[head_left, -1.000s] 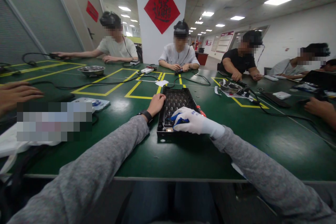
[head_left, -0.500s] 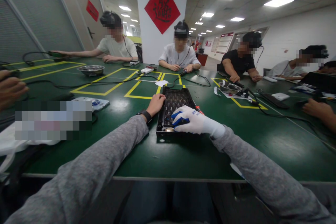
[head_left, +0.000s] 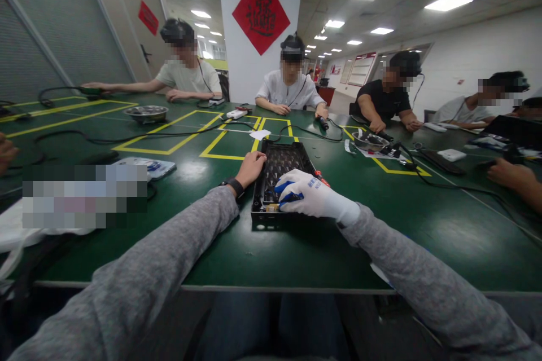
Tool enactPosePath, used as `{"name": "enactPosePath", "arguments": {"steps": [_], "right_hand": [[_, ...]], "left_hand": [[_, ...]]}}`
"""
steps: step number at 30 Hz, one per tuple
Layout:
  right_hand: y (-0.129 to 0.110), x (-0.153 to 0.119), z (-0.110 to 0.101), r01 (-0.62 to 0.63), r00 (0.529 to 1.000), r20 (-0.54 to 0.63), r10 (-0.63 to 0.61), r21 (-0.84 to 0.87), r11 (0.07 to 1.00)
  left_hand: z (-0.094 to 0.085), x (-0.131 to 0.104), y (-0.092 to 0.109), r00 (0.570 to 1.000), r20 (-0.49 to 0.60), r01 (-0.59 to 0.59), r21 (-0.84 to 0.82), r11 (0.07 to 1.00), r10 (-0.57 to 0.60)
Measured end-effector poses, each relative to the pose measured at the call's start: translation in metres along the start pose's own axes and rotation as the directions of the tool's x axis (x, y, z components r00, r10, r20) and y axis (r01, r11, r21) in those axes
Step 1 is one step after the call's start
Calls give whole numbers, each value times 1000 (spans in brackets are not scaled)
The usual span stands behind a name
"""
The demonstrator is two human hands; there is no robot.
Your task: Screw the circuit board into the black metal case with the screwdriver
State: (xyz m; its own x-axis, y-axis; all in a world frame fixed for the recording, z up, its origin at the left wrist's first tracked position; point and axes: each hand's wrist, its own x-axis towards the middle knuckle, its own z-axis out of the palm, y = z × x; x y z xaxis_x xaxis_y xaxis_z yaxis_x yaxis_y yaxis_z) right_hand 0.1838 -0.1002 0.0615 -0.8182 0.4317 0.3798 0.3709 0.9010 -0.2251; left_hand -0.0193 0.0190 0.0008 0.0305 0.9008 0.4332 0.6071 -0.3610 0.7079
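Note:
A black rectangular casing (head_left: 282,159) with an open top and small parts inside lies on the green table (head_left: 228,248). Bare, with a dark band at the wrist, my left hand (head_left: 250,168) rests its fingers on the casing's left rim. My right hand (head_left: 302,194), in a white glove with blue fingertips, reaches into the near end of the casing, its fingers bent around something I cannot make out. Just left of those fingertips shows a small gold-coloured part (head_left: 271,208). Something red (head_left: 322,177) lies by the casing's right side.
A pixelated white bag (head_left: 84,197) lies at the left. Metal bowls stand further back, one at the left (head_left: 146,113) and one at the right (head_left: 368,140). Black cables cross the table. White paper (head_left: 259,134) lies beyond the casing. Several people sit around the table.
My right hand has shifted slightly left inside the casing. At the far side, a person's hand has moved right with a dark tool. The other person's hand at the left edge has drawn back.

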Motion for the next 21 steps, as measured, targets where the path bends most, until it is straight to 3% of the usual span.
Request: {"name": "enactPosePath", "arguments": {"steps": [5, 11, 15, 21], "right_hand": [[0, 0, 0, 50, 999, -16, -51, -25, 998], [1, -2, 2, -47, 999, 25, 46, 46, 998], [2, -1, 4, -51, 998, 45, 46, 102, 993], [3, -1, 4, -108, 992, 72, 102, 81, 991]], "left_hand": [[-1, -2, 2, 1000, 2, -4, 4, 1000, 4], [-1, -2, 3, 1000, 3, -1, 2, 1000, 1], [-1, -2, 2, 1000, -1, -6, 8, 1000, 6], [0, 0, -1, 1000, -7, -15, 7, 1000, 15]]}}
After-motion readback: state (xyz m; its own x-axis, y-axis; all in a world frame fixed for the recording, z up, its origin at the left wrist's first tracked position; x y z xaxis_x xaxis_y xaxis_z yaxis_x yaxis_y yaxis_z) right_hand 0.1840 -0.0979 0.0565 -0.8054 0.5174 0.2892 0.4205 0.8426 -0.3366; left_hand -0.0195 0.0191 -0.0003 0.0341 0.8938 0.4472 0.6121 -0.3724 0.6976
